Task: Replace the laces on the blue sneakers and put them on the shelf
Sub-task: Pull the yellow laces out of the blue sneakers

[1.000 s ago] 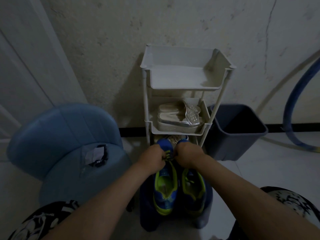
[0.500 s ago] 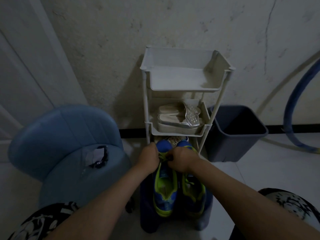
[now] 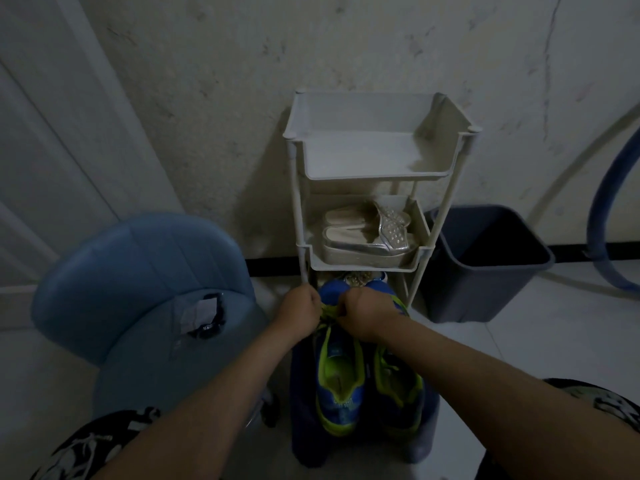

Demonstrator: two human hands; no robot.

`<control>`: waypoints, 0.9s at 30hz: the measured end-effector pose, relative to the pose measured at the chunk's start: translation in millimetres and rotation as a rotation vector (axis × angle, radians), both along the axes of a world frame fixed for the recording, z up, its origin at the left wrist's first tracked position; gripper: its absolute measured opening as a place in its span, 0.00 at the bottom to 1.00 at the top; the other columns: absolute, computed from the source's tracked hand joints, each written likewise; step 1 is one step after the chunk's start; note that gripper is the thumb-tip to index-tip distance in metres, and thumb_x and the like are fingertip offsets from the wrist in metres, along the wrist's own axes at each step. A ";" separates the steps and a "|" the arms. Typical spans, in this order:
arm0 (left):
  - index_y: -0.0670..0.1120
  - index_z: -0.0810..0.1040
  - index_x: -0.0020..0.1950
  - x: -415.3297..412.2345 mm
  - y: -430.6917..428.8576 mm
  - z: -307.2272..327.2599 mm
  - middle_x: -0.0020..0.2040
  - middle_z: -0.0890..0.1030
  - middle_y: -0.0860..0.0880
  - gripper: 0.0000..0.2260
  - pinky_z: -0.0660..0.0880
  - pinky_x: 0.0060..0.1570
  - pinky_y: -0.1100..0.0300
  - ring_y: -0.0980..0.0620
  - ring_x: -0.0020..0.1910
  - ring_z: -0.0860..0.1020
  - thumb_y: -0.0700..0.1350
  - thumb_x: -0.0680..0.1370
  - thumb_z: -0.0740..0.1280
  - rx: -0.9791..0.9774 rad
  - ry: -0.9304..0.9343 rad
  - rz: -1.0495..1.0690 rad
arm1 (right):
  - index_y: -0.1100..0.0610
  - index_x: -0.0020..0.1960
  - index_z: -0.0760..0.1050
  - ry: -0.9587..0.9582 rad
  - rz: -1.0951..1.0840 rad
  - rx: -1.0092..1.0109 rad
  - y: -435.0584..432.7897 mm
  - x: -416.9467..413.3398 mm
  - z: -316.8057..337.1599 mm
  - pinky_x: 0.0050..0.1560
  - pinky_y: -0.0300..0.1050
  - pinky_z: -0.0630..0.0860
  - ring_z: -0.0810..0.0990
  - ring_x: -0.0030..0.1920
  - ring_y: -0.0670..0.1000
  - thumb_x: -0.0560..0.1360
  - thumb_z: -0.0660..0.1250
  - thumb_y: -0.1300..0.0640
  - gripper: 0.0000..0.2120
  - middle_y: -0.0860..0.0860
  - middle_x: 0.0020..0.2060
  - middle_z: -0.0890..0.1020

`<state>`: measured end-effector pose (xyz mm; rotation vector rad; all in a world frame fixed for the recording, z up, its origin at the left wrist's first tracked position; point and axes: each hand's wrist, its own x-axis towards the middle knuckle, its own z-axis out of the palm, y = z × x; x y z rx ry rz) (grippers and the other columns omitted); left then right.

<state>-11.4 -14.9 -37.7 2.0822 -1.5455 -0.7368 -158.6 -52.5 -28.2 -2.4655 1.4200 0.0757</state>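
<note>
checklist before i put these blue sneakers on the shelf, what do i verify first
1. Grip on the lime-green lace: left hand and right hand both pinch it over the left blue-and-lime sneaker: ok.
2. Knot finished: cannot tell, the hands hide it.
3. Right blue-and-lime sneaker laced: cannot tell, it is dim and partly under the forearm.
4. Top tier of the white plastic shelf free: ok.
5. Middle tier free: not ok, silver sandals fill it.
6. Both sneakers seated on the dark blue stool: ok.
</note>
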 end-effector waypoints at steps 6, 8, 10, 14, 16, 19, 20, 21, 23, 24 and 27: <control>0.51 0.77 0.53 3.1 -0.4 10.3 0.51 0.82 0.47 0.10 0.77 0.50 0.55 0.48 0.50 0.79 0.40 0.76 0.64 -0.015 -0.023 -0.239 | 0.53 0.57 0.79 -0.150 -0.014 0.004 -2.2 1.9 11.8 0.46 0.44 0.71 0.81 0.53 0.56 0.79 0.63 0.47 0.13 0.54 0.52 0.82; 0.49 0.78 0.52 3.8 -1.2 18.1 0.50 0.82 0.46 0.08 0.78 0.48 0.53 0.47 0.49 0.79 0.41 0.75 0.64 -0.059 -0.127 -0.307 | 0.53 0.56 0.81 -0.227 -0.033 -0.007 -4.4 1.1 20.6 0.43 0.43 0.70 0.81 0.52 0.55 0.77 0.65 0.48 0.12 0.53 0.50 0.83; 0.47 0.80 0.49 4.3 -3.3 24.1 0.47 0.82 0.45 0.07 0.78 0.45 0.50 0.45 0.47 0.80 0.42 0.76 0.63 -0.080 -0.271 -0.334 | 0.53 0.50 0.82 -0.262 -0.066 0.015 -6.2 -2.0 26.5 0.40 0.43 0.71 0.82 0.47 0.53 0.75 0.68 0.47 0.11 0.52 0.45 0.84; 0.48 0.83 0.48 5.3 -5.3 27.2 0.45 0.83 0.46 0.09 0.78 0.46 0.49 0.46 0.46 0.80 0.46 0.78 0.64 -0.044 -0.345 -0.349 | 0.51 0.45 0.84 -0.273 -0.108 0.063 -5.1 -7.5 28.1 0.44 0.44 0.78 0.82 0.45 0.50 0.71 0.73 0.43 0.12 0.50 0.42 0.85; 0.45 0.84 0.46 3.0 -3.5 25.4 0.44 0.83 0.45 0.09 0.78 0.46 0.51 0.47 0.44 0.80 0.45 0.78 0.65 -0.060 -0.258 -0.318 | 0.52 0.46 0.83 -0.220 -0.083 0.089 -1.4 -8.4 26.5 0.44 0.42 0.75 0.82 0.48 0.50 0.70 0.73 0.44 0.12 0.50 0.45 0.84; 0.42 0.84 0.42 1.9 0.0 20.6 0.41 0.83 0.44 0.10 0.76 0.43 0.55 0.47 0.42 0.80 0.42 0.77 0.64 -0.076 -0.131 -0.172 | 0.51 0.51 0.82 -0.102 -0.076 0.166 1.8 -10.1 20.9 0.44 0.41 0.73 0.81 0.52 0.52 0.70 0.73 0.47 0.12 0.51 0.50 0.84; 0.42 0.84 0.42 4.9 0.1 19.4 0.42 0.84 0.44 0.10 0.76 0.43 0.55 0.46 0.43 0.81 0.41 0.77 0.64 -0.067 -0.126 -0.093 | 0.50 0.53 0.81 -0.093 -0.083 0.189 1.6 -11.2 19.4 0.46 0.41 0.74 0.81 0.54 0.52 0.71 0.72 0.49 0.12 0.51 0.52 0.83; 0.43 0.85 0.44 10.2 -0.7 18.3 0.43 0.84 0.43 0.10 0.77 0.44 0.56 0.45 0.45 0.81 0.41 0.77 0.63 -0.049 -0.126 -0.004 | 0.49 0.56 0.81 -0.082 -0.084 0.195 0.6 -12.2 18.5 0.48 0.42 0.75 0.81 0.55 0.52 0.71 0.71 0.52 0.13 0.51 0.54 0.83; 0.42 0.85 0.44 25.0 -4.4 16.1 0.43 0.84 0.42 0.12 0.80 0.46 0.52 0.42 0.45 0.82 0.39 0.77 0.61 0.027 -0.079 0.131 | 0.47 0.61 0.78 -0.053 -0.071 0.193 -0.8 -13.8 18.5 0.52 0.42 0.74 0.79 0.58 0.51 0.73 0.69 0.55 0.17 0.49 0.57 0.81; 0.41 0.84 0.44 30.8 -5.9 15.8 0.43 0.84 0.41 0.12 0.81 0.47 0.49 0.41 0.45 0.82 0.39 0.77 0.60 0.062 -0.050 0.151 | 0.47 0.62 0.77 -0.057 -0.067 0.199 -1.4 -13.8 17.9 0.52 0.42 0.74 0.79 0.59 0.51 0.73 0.69 0.56 0.18 0.49 0.58 0.80; 0.50 0.82 0.43 31.8 -6.6 18.8 0.49 0.83 0.48 0.11 0.79 0.52 0.52 0.47 0.50 0.81 0.39 0.76 0.62 0.064 -0.059 0.039 | 0.46 0.63 0.77 -0.084 -0.060 0.232 -2.1 -10.6 15.1 0.57 0.43 0.77 0.79 0.60 0.49 0.73 0.68 0.57 0.19 0.47 0.59 0.80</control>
